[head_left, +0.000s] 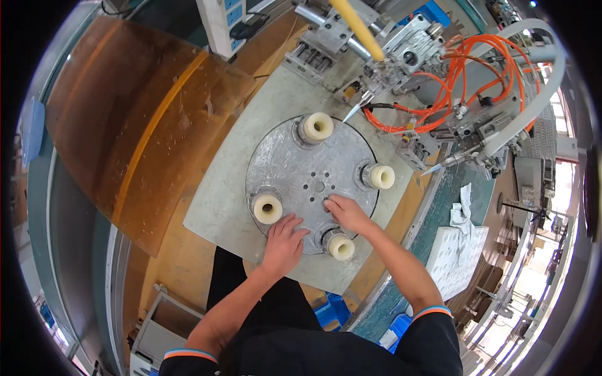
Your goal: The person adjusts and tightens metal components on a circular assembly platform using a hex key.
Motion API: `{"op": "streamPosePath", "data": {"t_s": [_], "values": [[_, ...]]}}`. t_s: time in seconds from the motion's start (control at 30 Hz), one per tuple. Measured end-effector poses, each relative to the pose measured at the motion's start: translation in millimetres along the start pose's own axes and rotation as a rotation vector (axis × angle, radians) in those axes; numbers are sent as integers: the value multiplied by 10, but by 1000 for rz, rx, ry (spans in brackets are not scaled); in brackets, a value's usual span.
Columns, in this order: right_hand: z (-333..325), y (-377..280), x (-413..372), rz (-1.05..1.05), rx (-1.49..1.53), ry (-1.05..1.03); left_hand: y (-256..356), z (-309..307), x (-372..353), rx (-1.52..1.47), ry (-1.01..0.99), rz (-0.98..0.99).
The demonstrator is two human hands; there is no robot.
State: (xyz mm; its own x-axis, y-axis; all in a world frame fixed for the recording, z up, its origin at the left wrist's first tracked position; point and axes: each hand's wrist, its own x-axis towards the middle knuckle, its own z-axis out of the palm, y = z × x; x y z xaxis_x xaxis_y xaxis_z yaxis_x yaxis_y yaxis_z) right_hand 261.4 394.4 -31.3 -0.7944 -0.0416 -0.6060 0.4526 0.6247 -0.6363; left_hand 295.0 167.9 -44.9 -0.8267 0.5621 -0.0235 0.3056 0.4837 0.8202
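A round grey metal turntable (285,163) carries several cream-coloured plastic sleeves with a hole in the middle, each on a metal base. My left hand (284,246) rests at the near edge of the disc with its fingers apart, just below the left sleeve (268,208). My right hand (346,212) is over the disc beside its centre holes, fingers curled together; anything inside them is hidden. Close to my right wrist stands the near sleeve (342,247). The right sleeve (381,177) and the far sleeve (318,127) are apart from both hands.
Beyond the disc, a dispensing nozzle (353,113) points down near the far sleeve. A second nozzle (433,169) and coiled orange air hoses (448,94) are at the right. An amber sheet (150,125) lies left. A white perforated tray (458,260) holds a crumpled cloth (462,213).
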Motion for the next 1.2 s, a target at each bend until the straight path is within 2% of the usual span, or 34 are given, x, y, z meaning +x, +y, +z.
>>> {"op": "streamPosePath", "data": {"t_s": [0.03, 0.07, 0.13, 0.17, 0.23, 0.27, 0.33, 0.4, 0.47, 0.5, 0.57, 0.6, 0.67, 0.7, 0.77, 0.83, 0.93, 1.03, 1.2], "values": [[-76, -21, 16, 42, 26, -122, 24, -75, 5, -22, 11, 17], [-100, -22, -5, 38, 35, -111, 36, -163, -17, -14, 6, 28], [-63, -20, -45, -192, -179, 30, 35, -436, -88, -123, 22, 54], [-12, -25, -55, -193, -172, 41, -17, -573, -111, -117, 16, 64], [108, 8, -122, -119, -129, 219, -166, -835, -183, -102, 94, 66], [108, 38, -152, -102, -119, 223, -230, -958, -223, -107, 74, 67], [4, 127, -106, -301, -212, 214, -394, -1232, -226, -119, 85, 43], [-62, 187, -140, -358, -229, 289, -512, -1467, -198, -121, 83, 61], [-294, -128, -316, -346, -355, 479, -611, -1637, -125, -41, 164, -51], [-354, -394, -426, -340, -354, 492, -659, -1710, -61, 3, 160, -55], [-350, -911, -665, -350, -520, 656, -754, -1768, 132, 40, 168, -23], [-218, -1038, -732, -330, -529, 673, -773, -1751, 217, 76, 177, -1], [119, -1308, -810, -122, -254, 860, -727, -1669, 363, 112, 100, 36], [302, -1304, -771, -61, -176, 881, -712, -1625, 420, 167, 40, 47], [643, -1101, -603, 7, -93, 906, -797, -1435, 424, 156, 4, 50], [880, -890, -406, 181, -11, 811, -927, -1325, 380, 153, -27, 47], [1015, -770, -192, 200, -162, 911, -1037, -1293, 326, 264, -46, 129], [1048, -671, -90, 330, -107, 890, -1067, -1321, 306, 208, -80, 138], [1063, -673, -74, 369, -107, 875, -1115, -1298, 303, 212, -91, 143]]}}
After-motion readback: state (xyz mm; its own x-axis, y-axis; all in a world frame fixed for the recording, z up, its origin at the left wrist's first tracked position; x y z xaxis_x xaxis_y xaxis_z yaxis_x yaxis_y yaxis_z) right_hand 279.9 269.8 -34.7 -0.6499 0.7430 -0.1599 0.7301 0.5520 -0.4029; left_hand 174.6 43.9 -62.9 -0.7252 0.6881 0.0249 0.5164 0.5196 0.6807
